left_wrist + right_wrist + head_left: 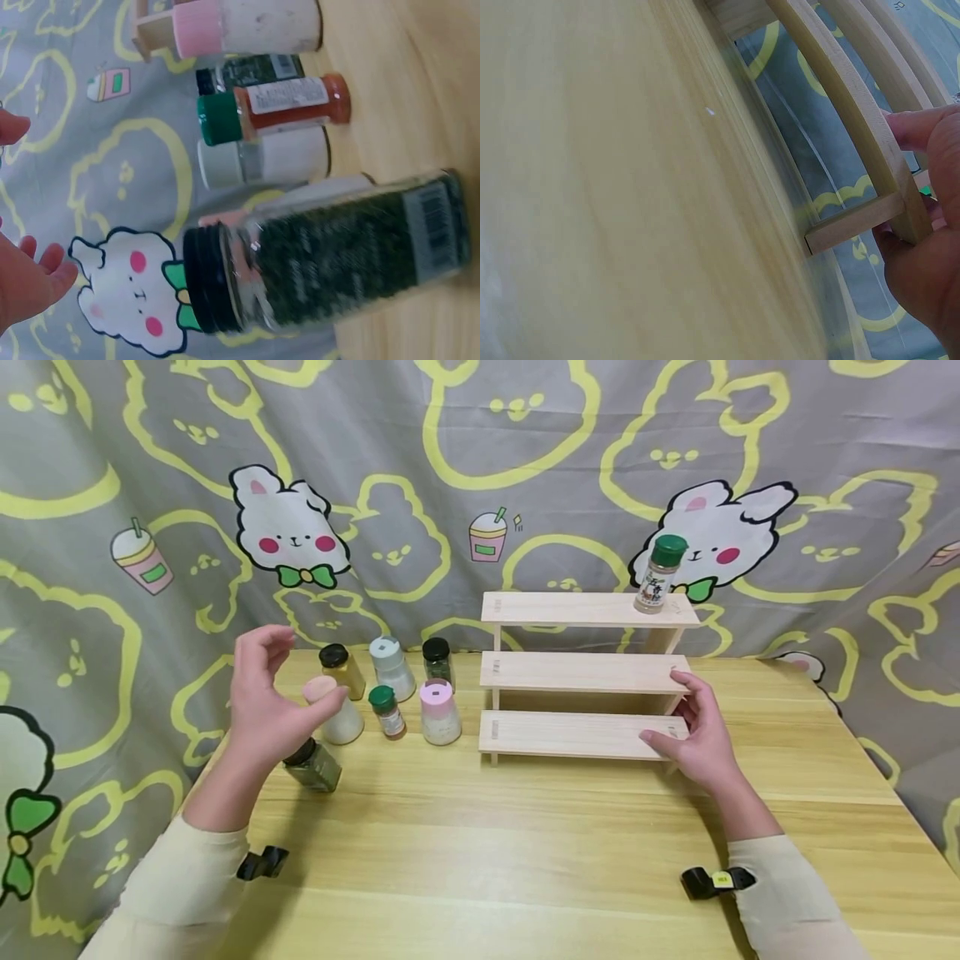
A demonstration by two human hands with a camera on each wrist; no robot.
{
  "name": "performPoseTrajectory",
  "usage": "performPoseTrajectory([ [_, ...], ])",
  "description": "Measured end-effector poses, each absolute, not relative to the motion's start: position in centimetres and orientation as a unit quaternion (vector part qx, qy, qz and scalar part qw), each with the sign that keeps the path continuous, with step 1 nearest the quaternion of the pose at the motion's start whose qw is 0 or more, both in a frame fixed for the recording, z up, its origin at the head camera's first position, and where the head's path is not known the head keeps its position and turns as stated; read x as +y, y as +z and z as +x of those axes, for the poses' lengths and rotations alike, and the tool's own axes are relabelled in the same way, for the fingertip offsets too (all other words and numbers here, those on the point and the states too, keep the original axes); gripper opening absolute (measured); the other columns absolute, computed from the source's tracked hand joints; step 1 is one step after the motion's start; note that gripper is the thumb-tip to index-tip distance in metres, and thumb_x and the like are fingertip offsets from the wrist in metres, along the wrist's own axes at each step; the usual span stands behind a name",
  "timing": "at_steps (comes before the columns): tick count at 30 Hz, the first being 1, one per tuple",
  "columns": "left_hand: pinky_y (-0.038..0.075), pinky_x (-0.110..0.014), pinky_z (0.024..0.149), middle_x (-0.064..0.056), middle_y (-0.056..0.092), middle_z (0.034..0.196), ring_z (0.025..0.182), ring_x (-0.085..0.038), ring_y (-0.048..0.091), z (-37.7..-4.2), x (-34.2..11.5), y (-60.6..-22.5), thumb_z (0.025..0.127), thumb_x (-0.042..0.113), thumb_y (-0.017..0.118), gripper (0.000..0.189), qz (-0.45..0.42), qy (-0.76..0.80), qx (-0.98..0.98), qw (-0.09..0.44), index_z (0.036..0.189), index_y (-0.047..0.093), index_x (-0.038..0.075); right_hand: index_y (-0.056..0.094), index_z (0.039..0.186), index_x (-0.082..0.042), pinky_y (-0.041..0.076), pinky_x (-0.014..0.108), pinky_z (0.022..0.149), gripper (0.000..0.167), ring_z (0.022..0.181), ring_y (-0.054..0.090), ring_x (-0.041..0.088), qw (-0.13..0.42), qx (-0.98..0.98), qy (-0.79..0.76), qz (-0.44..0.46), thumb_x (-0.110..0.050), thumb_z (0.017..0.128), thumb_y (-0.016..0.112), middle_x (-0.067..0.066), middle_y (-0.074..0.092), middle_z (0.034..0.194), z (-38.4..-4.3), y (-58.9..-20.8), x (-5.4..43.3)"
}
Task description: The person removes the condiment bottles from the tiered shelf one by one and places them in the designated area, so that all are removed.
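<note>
My left hand (268, 706) is raised at the left, above a black-capped jar of dried green herbs (317, 768), with thumb and fingers spread in a wide curve and nothing between them. Behind the thumb stands a pink-lidded white shaker (343, 724). In the left wrist view the herb jar (352, 259) appears large, apart from the fingertips (61, 279). My right hand (701, 739) holds the right end of a three-tier wooden shelf (577, 735), its thumb on the lowest tier and its fingers at the middle one. A green-capped spice bottle (654, 583) stands on the top tier.
Left of the shelf stand a yellow-filled jar (343, 670), a pale-lidded shaker (393, 670), a black-capped herb jar (438, 662), a green-capped red spice bottle (388, 714) and a pink-lidded shaker (440, 714). A patterned curtain (420, 435) hangs behind the wooden table (487, 852).
</note>
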State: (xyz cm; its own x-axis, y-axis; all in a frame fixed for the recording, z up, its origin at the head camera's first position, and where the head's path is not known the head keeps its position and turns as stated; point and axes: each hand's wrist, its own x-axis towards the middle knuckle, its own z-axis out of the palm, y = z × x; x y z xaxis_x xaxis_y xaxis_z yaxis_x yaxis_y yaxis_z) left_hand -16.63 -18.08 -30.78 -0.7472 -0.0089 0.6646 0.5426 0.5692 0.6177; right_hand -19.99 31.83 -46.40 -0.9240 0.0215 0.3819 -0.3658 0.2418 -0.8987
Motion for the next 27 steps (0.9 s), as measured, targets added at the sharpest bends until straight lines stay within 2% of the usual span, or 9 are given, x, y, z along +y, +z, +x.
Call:
performPoseTrajectory([
  [13,0.035,-0.04,0.11,-0.018,0.041,0.13,0.122,-0.03,0.042,-20.5,-17.4,-32.0,0.067,-0.01,0.086,0.081,-0.175,-0.437,-0.827,0.306,0.134,0.04,-0.006,0.031,0.153,-0.009,0.046,0.019,0.09,0.101,0.119,0.048,0.026,0.16,-0.776,0.6,0.109,0.025,0.069,0.076,0.016,0.039,0.147,-19.9,-46.2,31.7],
  [17,0.036,-0.035,0.108,-0.019,0.042,0.129,0.121,-0.031,0.043,-20.2,-16.1,-31.1,0.068,-0.009,0.085,0.077,-0.188,-0.439,-0.822,0.309,0.132,0.042,-0.007,0.031,0.153,-0.008,0.046,0.019,0.091,0.101,0.12,0.048,0.025,0.161,-0.777,0.598,0.11,0.025,0.069,0.076,0.015,0.038,0.147,-19.9,-46.2,31.7],
  [23,0.036,-0.041,0.108,-0.022,0.043,0.126,0.12,-0.038,0.044,-19.1,-13.5,-29.4,0.071,-0.012,0.08,0.07,-0.204,-0.467,-0.806,0.301,0.13,0.042,-0.01,0.031,0.153,-0.009,0.045,0.019,0.092,0.101,0.12,0.048,0.026,0.162,-0.781,0.593,0.109,0.025,0.069,0.076,0.015,0.039,0.147,-19.9,-46.2,31.8],
  [27,0.036,-0.038,0.108,-0.016,0.045,0.127,0.122,-0.029,0.045,-20.3,-13.0,-30.0,0.071,-0.008,0.083,0.075,-0.198,-0.487,-0.803,0.281,0.132,0.042,-0.005,0.031,0.153,-0.009,0.045,0.02,0.092,0.101,0.119,0.049,0.025,0.161,-0.781,0.594,0.106,0.024,0.069,0.077,0.015,0.04,0.146,-19.9,-46.3,31.8],
])
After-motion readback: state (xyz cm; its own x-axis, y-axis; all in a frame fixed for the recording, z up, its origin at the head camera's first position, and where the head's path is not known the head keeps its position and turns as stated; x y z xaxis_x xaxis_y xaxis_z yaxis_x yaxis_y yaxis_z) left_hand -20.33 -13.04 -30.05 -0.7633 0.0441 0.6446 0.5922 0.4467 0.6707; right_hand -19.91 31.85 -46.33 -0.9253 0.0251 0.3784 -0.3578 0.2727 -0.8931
